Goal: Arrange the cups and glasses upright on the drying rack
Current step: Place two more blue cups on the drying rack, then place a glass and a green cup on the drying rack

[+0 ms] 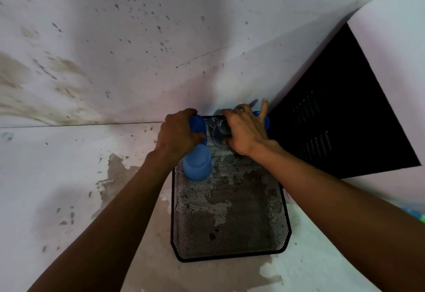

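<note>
Reaching to the far end of the black mesh drying rack (pixel 230 222), a blue plastic cup (pixel 196 123) was clasped by the left hand (pixel 178 134), while a clear glass (pixel 222 135) was pinched by the right hand (pixel 247 130); another blue cup (pixel 197 165) stood nearby.

A black mesh drying rack (pixel 230 211) holds blue cups (pixel 196 165) and what looks like a clear glass (pixel 222 134), against a stain-speckled whitish wall (pixel 138 38).

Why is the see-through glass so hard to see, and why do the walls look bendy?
Head view: the clear glass is blurred and half hidden by the right hand; the wide-angle lens bows the wall's lines; the lighting is dim and soft.
</note>
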`<action>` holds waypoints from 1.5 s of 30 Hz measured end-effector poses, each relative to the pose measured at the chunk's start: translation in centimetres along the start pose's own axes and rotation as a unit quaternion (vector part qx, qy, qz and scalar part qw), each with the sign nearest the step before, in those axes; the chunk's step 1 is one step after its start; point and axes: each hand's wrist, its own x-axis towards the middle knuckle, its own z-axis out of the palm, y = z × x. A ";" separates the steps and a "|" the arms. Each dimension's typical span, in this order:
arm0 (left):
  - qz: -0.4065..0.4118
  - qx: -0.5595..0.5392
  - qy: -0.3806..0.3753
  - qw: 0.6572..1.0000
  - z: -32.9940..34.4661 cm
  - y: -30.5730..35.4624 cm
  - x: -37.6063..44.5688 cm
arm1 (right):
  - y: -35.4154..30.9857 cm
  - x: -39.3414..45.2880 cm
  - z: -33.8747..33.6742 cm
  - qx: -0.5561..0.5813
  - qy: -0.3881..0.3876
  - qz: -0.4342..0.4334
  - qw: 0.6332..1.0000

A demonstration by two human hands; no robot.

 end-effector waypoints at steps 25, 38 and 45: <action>0.224 -0.062 0.116 0.966 8.8 13.3 -21.4 | 6.2 -28.2 0.9 0.257 0.152 0.080 0.951; 0.182 -0.022 -0.029 0.983 20.6 23.1 -25.7 | 17.8 -40.6 2.7 0.259 0.180 0.246 0.917; 0.095 0.105 -0.121 0.983 25.6 26.9 -24.2 | 22.3 -43.5 3.1 0.245 0.181 0.303 0.903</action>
